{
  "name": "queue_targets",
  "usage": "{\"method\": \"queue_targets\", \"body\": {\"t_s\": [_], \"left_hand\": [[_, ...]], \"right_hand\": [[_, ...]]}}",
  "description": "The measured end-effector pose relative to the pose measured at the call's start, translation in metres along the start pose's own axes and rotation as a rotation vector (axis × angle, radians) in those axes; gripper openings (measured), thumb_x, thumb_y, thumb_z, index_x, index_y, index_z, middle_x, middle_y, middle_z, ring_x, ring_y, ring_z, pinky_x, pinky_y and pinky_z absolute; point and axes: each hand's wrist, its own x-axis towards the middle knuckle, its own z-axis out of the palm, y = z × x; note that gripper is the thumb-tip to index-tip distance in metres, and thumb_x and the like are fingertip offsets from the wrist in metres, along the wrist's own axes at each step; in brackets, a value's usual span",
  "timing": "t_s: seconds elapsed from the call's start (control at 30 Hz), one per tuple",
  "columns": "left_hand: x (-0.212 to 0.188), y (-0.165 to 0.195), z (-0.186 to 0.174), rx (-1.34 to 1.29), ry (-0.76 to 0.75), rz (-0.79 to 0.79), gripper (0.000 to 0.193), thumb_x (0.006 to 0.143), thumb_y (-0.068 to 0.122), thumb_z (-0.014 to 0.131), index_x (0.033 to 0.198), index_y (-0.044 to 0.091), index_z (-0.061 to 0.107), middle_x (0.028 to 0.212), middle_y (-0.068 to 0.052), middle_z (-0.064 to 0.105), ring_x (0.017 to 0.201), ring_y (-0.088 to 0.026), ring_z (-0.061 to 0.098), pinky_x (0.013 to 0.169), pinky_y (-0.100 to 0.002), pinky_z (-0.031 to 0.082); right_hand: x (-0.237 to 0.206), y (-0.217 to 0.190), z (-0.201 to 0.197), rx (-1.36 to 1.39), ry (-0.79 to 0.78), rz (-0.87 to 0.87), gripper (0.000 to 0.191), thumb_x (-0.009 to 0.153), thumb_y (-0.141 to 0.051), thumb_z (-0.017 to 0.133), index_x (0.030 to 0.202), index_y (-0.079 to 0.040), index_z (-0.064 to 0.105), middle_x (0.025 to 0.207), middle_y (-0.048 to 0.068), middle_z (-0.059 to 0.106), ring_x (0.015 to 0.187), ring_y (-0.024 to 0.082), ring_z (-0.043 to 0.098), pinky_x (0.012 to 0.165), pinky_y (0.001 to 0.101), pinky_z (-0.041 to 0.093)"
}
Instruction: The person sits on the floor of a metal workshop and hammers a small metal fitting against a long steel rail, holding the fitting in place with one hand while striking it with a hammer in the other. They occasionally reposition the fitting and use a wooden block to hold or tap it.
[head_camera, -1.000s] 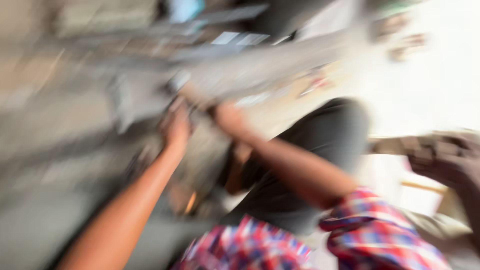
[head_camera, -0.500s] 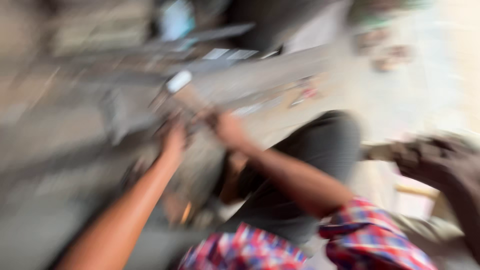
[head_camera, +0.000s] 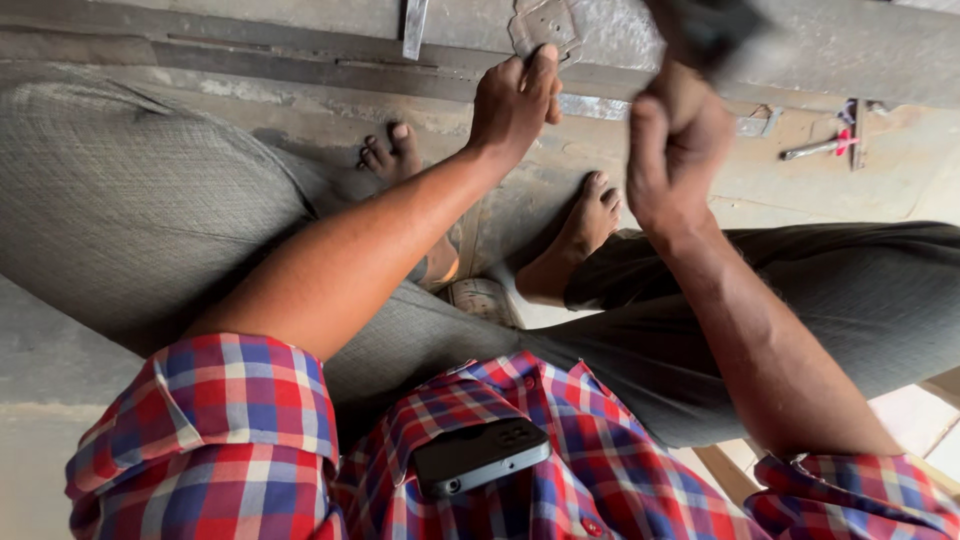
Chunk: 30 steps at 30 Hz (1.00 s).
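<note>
Metal plate (head_camera: 545, 22) sits just beyond my left hand (head_camera: 512, 100), whose grip pinches its lower edge. My right hand (head_camera: 675, 150) has its grip clamped on a blurred dark tool (head_camera: 705, 30), raised beside it.

A single view, worn on the person's head, looks steeply down the body — checked shirt at the bottom edge, legs and bare feet mid-frame. It sits close: the left hand (head_camera: 515, 100) and right hand (head_camera: 675, 150) reach the top edge, floor beyond them — no second view.
</note>
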Motion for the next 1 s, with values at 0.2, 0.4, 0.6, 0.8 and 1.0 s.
{"method": "queue_targets", "body": {"t_s": [0.2,0.4,0.6,0.8,1.0], "left_hand": [[0.003,0.0,-0.003,0.084,-0.008,-0.029,0.046,0.103,0.044,0.05,0.074,0.011,0.063,0.06,0.0,0.066,0.052,-0.011,0.067,0.052,-0.032,0.059],[0.003,0.002,-0.006,0.101,-0.006,-0.041,0.049,0.108,0.042,0.053,0.076,0.005,0.063,0.062,-0.005,0.066,0.054,-0.013,0.067,0.055,-0.029,0.058],[0.002,0.003,-0.005,0.041,-0.005,-0.092,0.042,0.1,0.046,0.054,0.087,0.008,0.066,0.069,-0.002,0.068,0.053,-0.01,0.067,0.046,-0.027,0.056],[-0.016,0.02,-0.002,0.154,0.197,-0.223,0.047,0.099,0.052,0.058,0.094,0.005,0.054,0.073,-0.005,0.061,0.052,-0.012,0.067,0.038,-0.025,0.053],[-0.006,0.021,-0.004,-0.142,0.037,-0.17,0.057,0.085,0.063,0.057,0.087,0.007,0.066,0.069,-0.001,0.072,0.057,-0.012,0.074,0.046,-0.026,0.059]], "right_hand": [[0.012,0.011,0.016,-0.39,-0.269,0.5,0.039,0.112,-0.038,0.052,0.114,-0.001,0.062,0.064,0.003,0.06,0.042,0.011,0.05,0.032,0.0295,0.042],[0.01,0.008,0.015,-0.265,-0.199,0.206,0.045,0.119,-0.042,0.055,0.106,0.002,0.06,0.065,0.005,0.059,0.05,0.012,0.054,0.044,0.0317,0.043],[0.016,0.016,0.015,-0.502,-0.273,0.396,0.056,0.11,-0.055,0.055,0.091,-0.003,0.062,0.059,0.005,0.056,0.047,0.014,0.052,0.042,0.0338,0.042],[0.015,0.015,0.002,-0.462,-0.222,0.45,0.068,0.106,-0.067,0.052,0.083,-0.004,0.061,0.059,0.004,0.052,0.049,0.013,0.049,0.044,0.0367,0.041],[0.009,0.01,0.002,-0.309,-0.135,0.45,0.054,0.108,-0.058,0.057,0.09,-0.007,0.062,0.062,0.001,0.052,0.05,0.013,0.044,0.043,0.0341,0.036]]}}
